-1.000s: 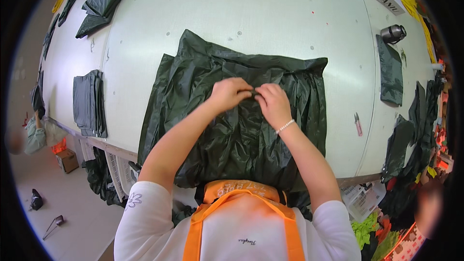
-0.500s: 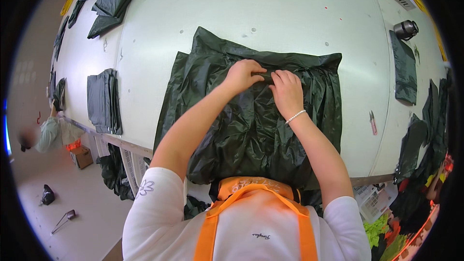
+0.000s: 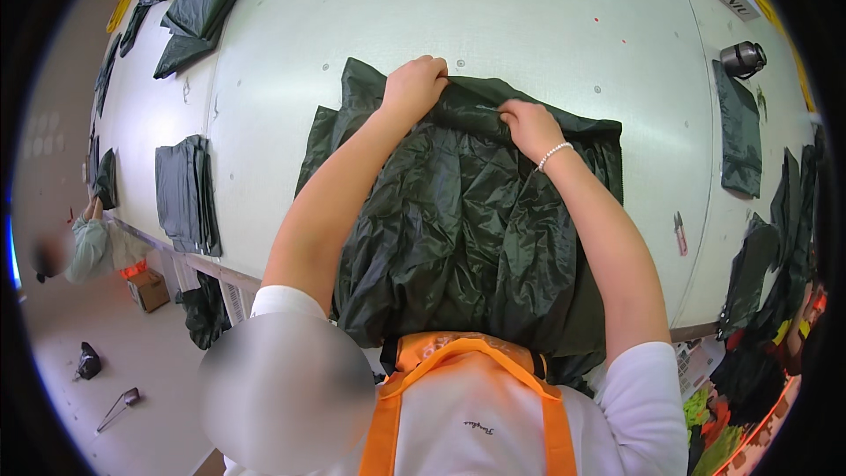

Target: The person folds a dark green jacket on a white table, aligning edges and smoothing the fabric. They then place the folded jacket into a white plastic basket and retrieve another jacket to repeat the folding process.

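A wide, crumpled piece of shiny dark green fabric (image 3: pixel 441 229) lies across the near edge of the table in front of me. At its far edge my left hand (image 3: pixel 416 86) is closed on the fabric, fingertips curled over the border. My right hand (image 3: pixel 530 130) pinches a fold of the same fabric a little nearer and to the right, a beaded bracelet round its wrist. Between the two hands the far strip of fabric is folded over, and below it the rest hangs in wrinkles toward my orange apron (image 3: pixel 423 354).
Folded dark green pieces (image 3: pixel 187 194) lie in a stack to the left, with another bundle (image 3: pixel 201 22) beyond. On the right are thread snips (image 3: pixel 679 234), a metal flask (image 3: pixel 743 59) and a long folded piece (image 3: pixel 738 128). A person (image 3: pixel 88 242) stands at the far left.
My left hand has moved up and left to the fabric's far edge. My right hand has shifted slightly right, so the hands are farther apart. The far strip has been turned over.
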Motion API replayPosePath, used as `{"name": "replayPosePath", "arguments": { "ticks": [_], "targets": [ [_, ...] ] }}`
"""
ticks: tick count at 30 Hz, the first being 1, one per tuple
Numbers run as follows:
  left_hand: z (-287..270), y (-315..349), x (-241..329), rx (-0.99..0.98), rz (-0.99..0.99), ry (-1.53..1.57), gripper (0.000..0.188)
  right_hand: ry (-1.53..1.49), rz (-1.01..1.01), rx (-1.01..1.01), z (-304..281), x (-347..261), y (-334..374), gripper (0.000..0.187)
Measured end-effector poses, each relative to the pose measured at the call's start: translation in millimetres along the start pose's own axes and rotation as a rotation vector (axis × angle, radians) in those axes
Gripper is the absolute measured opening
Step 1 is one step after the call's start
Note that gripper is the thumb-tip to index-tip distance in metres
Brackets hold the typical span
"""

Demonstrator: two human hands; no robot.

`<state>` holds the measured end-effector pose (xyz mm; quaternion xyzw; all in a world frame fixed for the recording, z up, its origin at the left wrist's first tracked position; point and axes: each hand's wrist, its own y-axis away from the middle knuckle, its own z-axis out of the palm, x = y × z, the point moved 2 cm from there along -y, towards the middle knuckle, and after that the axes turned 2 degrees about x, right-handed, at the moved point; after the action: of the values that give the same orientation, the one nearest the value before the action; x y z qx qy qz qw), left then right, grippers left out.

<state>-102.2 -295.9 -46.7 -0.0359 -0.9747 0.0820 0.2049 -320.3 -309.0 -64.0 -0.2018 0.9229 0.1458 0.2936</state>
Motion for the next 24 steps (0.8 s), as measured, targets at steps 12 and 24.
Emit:
{"name": "replayPosePath", "arguments": {
  "ticks": [12, 24],
  "targets": [
    [-28, 26, 13, 0.101, 0.282, -0.086, 0.008, 0.138, -0.289, -0.001, -28, 8, 9, 0.025],
    [50, 42, 112, 0.020, 0.279, -0.108, 0.057, 0.354, -0.116, -0.064, -41, 12, -14, 0.021]
  ]
}}
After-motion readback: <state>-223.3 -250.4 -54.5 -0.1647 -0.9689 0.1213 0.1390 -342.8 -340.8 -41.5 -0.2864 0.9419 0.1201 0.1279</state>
